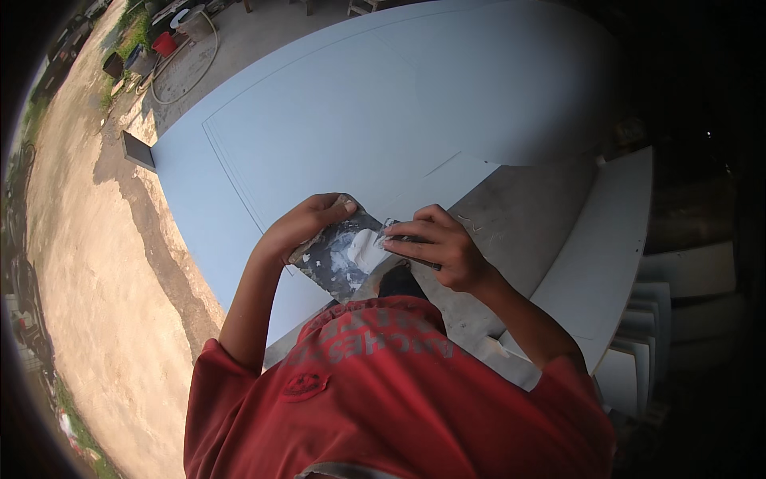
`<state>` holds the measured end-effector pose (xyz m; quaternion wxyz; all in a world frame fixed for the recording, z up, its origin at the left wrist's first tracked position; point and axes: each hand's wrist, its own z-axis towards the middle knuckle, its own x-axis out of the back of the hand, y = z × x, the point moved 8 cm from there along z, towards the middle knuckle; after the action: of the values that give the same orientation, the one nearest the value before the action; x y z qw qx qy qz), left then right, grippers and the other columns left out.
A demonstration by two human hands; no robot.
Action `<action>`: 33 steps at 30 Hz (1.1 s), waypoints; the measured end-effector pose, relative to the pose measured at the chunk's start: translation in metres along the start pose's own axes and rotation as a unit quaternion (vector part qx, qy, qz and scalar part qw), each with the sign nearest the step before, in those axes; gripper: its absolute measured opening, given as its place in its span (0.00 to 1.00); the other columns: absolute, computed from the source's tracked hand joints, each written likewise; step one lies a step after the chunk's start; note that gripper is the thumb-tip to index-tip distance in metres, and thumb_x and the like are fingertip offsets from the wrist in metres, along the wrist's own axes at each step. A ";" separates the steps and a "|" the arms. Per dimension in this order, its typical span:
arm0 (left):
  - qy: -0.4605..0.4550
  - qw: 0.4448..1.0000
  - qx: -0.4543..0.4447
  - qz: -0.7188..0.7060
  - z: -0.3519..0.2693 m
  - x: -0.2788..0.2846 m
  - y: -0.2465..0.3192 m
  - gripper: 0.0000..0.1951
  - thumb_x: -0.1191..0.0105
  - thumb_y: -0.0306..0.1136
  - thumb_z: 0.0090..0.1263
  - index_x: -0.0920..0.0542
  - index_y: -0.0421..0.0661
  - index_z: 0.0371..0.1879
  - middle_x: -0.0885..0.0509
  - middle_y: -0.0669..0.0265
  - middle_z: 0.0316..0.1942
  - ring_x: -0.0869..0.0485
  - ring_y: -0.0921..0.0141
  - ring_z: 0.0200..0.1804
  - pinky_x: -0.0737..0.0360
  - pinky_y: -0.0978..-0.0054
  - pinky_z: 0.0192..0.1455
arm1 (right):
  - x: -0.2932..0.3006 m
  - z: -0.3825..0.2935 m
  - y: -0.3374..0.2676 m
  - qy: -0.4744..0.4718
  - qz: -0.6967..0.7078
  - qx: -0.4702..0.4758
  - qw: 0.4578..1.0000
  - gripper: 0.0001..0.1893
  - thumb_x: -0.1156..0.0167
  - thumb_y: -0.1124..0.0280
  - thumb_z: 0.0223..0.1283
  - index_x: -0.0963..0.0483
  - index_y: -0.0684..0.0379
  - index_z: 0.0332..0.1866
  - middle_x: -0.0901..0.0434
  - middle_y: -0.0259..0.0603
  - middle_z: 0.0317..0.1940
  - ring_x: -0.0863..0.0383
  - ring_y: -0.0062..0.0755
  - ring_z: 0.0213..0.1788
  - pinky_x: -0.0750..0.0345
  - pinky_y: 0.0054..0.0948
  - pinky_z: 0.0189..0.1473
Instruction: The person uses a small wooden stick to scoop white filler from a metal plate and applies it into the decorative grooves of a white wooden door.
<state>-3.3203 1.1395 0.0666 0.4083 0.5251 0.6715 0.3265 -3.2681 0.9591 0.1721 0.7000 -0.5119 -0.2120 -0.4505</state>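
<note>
My left hand grips the edge of a dark, flat board smeared with white paste, its thumb on the top face. A thick mound of white paste lies on the board's right part. In my right hand is a small flat scraper, held between the fingers, its paste-marked end at the board's right edge beside the mound. Both hands are in front of my body, above the near edge of a large pale blue-grey panel. Thin lines run across the panel's surface.
A long pale panel stands at the right, with several stacked boards behind it. Concrete floor shows between the panels. At the upper left are a red bucket, other containers and a hose. Bare ground borders the left.
</note>
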 end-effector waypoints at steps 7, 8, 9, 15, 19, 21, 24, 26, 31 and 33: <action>-0.075 0.995 -0.016 0.071 0.019 -0.022 0.020 0.23 0.43 0.46 0.79 0.17 0.33 0.53 0.12 0.62 0.39 0.14 0.73 0.39 0.17 0.74 0.44 | 0.015 0.018 0.002 -0.071 0.022 0.094 0.993 0.23 0.39 0.80 0.42 0.11 0.52 0.47 0.12 0.28 0.52 0.24 0.38 0.45 0.20 0.34 0.47; -0.073 0.993 -0.043 0.078 0.024 -0.020 0.018 0.22 0.43 0.46 0.79 0.16 0.34 0.50 0.13 0.64 0.38 0.16 0.74 0.38 0.19 0.75 0.43 | 0.017 0.021 0.000 -0.093 0.020 0.089 0.991 0.20 0.38 0.79 0.43 0.10 0.52 0.44 0.11 0.27 0.48 0.22 0.35 0.44 0.21 0.34 0.47; -0.056 0.995 -0.030 0.076 0.021 -0.018 0.015 0.21 0.43 0.46 0.79 0.16 0.34 0.49 0.13 0.65 0.38 0.16 0.75 0.37 0.19 0.75 0.43 | 0.017 0.023 -0.002 -0.126 -0.006 0.075 0.989 0.20 0.38 0.78 0.44 0.10 0.52 0.44 0.11 0.26 0.47 0.22 0.34 0.44 0.21 0.34 0.47; 0.141 0.987 0.022 -0.078 -0.014 0.011 -0.018 0.17 0.46 0.42 0.82 0.18 0.38 0.46 0.15 0.69 0.35 0.17 0.79 0.33 0.19 0.77 0.38 | 0.023 -0.013 0.089 -0.112 -0.022 -0.124 0.986 0.19 0.41 0.80 0.50 0.11 0.52 0.46 0.12 0.30 0.43 0.21 0.36 0.42 0.22 0.39 0.45; 0.210 0.962 0.040 -0.170 -0.025 0.016 -0.079 0.17 0.46 0.43 0.82 0.18 0.38 0.49 0.14 0.68 0.36 0.15 0.77 0.32 0.17 0.77 0.36 | -0.017 -0.060 0.197 -0.064 -0.120 -0.151 0.979 0.23 0.45 0.82 0.55 0.16 0.59 0.57 0.18 0.41 0.55 0.23 0.42 0.50 0.25 0.41 0.51; 0.238 0.950 0.060 -0.192 -0.024 0.004 -0.105 0.18 0.46 0.43 0.83 0.19 0.37 0.50 0.14 0.67 0.36 0.15 0.77 0.32 0.17 0.76 0.36 | -0.038 -0.071 0.225 -0.094 -0.152 -0.130 0.975 0.25 0.47 0.83 0.56 0.19 0.63 0.62 0.22 0.45 0.60 0.25 0.44 0.55 0.27 0.41 0.55; 0.275 0.930 0.080 -0.230 -0.008 -0.015 -0.138 0.20 0.46 0.44 0.82 0.20 0.35 0.55 0.13 0.66 0.38 0.15 0.77 0.34 0.16 0.77 0.38 | -0.056 -0.083 0.274 -0.093 -0.179 -0.113 0.973 0.26 0.47 0.83 0.56 0.21 0.65 0.63 0.23 0.45 0.62 0.27 0.45 0.58 0.31 0.42 0.59; 0.281 0.926 0.090 -0.236 -0.009 -0.019 -0.149 0.20 0.46 0.44 0.82 0.20 0.35 0.55 0.13 0.66 0.39 0.15 0.77 0.34 0.17 0.77 0.38 | -0.065 -0.092 0.284 -0.092 -0.177 -0.112 0.974 0.29 0.47 0.84 0.54 0.21 0.63 0.64 0.23 0.44 0.62 0.27 0.44 0.58 0.32 0.42 0.59; 0.275 0.924 0.090 -0.250 0.003 -0.023 -0.152 0.20 0.46 0.43 0.83 0.20 0.36 0.55 0.14 0.67 0.38 0.16 0.77 0.34 0.17 0.77 0.38 | -0.057 -0.095 0.294 -0.117 -0.170 -0.119 0.971 0.28 0.47 0.83 0.54 0.21 0.63 0.64 0.22 0.44 0.62 0.26 0.44 0.56 0.32 0.42 0.59; 0.257 0.930 0.093 -0.247 0.009 -0.017 -0.149 0.19 0.46 0.43 0.83 0.19 0.36 0.54 0.15 0.68 0.37 0.16 0.78 0.33 0.18 0.78 0.37 | -0.052 -0.091 0.306 -0.171 -0.157 -0.145 0.962 0.26 0.48 0.83 0.57 0.20 0.63 0.63 0.21 0.45 0.61 0.26 0.44 0.55 0.32 0.42 0.58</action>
<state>-3.3752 1.0878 -0.0632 0.2387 0.2765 0.8891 0.2758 -3.0500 0.9198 -0.0627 0.4920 -0.6378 -0.3385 -0.4864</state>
